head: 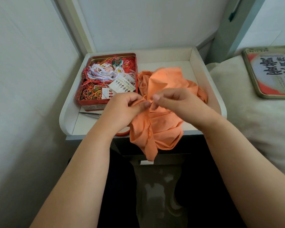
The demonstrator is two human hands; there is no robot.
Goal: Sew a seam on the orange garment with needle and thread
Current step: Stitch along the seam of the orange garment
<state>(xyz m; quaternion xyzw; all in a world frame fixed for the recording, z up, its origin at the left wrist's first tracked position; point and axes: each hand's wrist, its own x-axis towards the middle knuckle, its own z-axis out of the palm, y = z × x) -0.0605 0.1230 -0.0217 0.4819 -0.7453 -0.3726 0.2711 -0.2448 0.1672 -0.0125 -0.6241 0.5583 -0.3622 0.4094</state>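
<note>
The orange garment (161, 129) lies crumpled on the small white table (196, 66) and droops over its front edge. My left hand (123, 109) pinches a fold of the garment between thumb and fingers. My right hand (176, 102) pinches something small just to the right of it, at the same fold. A thin loop of orange thread (144, 96) shows between the two hands. The needle itself is too small to make out.
An open red tin (109, 102) full of tangled coloured threads and needle cards stands at the table's left. Scissors (92, 114) lie in front of it, partly under my left hand. The tin's lid (270, 71) rests on the bed at right. Walls close in left and behind.
</note>
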